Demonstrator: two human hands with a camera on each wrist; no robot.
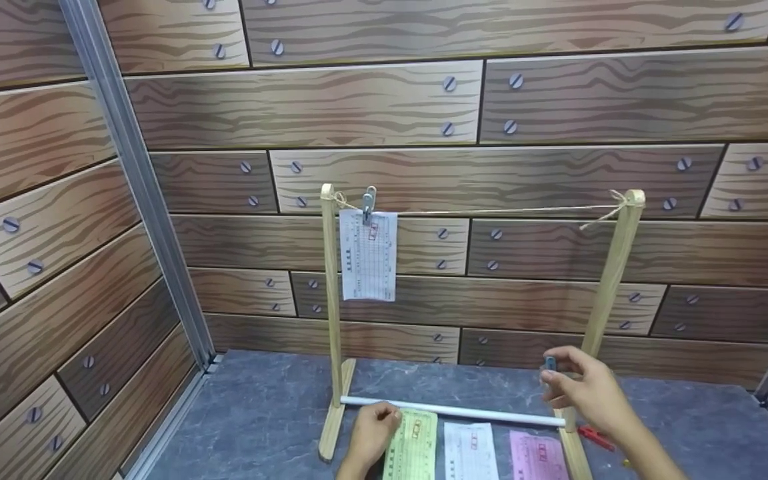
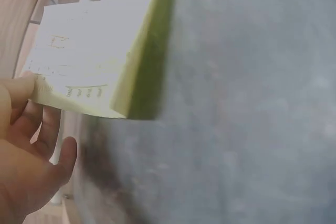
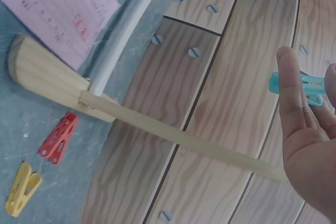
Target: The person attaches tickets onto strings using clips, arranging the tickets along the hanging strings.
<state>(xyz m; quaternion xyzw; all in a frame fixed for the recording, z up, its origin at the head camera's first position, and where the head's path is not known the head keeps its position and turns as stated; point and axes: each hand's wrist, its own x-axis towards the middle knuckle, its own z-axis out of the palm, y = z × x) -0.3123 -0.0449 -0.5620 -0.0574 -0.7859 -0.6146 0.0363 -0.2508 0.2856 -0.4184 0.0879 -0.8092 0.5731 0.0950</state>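
My left hand (image 1: 372,433) pinches the top left corner of a yellow-green printed slip (image 1: 413,445); in the left wrist view that slip (image 2: 79,61) tilts up off the grey tabletop. Raised near the right post, my right hand (image 1: 587,387) holds a small teal clothespin (image 3: 310,83) between thumb and fingers. A white slip (image 1: 469,450) and a pink slip (image 1: 539,457) lie side by side, right of the yellow-green one. Another white slip (image 1: 369,260) hangs from the string (image 1: 504,211) under a grey-blue clothespin (image 1: 369,203), near the left post.
A wooden frame has a left post (image 1: 332,300), a right post (image 1: 614,280) and a white bottom bar (image 1: 457,412). A red clothespin (image 3: 59,137) and a yellow clothespin (image 3: 23,188) lie right of its foot. Wood-patterned walls (image 1: 384,107) stand behind and at left.
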